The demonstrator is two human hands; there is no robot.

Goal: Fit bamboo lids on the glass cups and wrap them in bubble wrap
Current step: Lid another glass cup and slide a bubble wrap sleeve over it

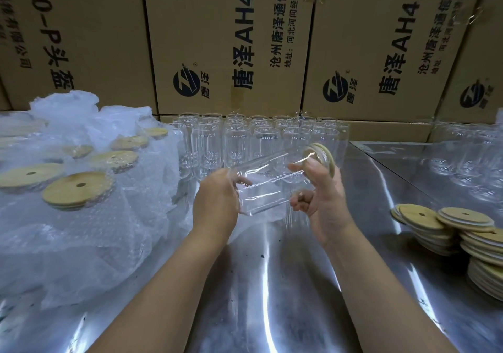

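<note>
Glass cup being held on its side above the table at centre, bamboo lid sitting on its mouth and pointing toward 2 o'clock. Left grip wrapping round the base end; right grip pinching the neck between thumb and fingers, just beside the lid. Judging the cup light, rigid, smooth and slippery, and breakable against the hard table; probably handling best by the straight wall with both grips, not trusting the lid alone. Bubble wrap lying at 9 o'clock, bare cups standing at 12, loose lids lying stacked at 3.
</note>
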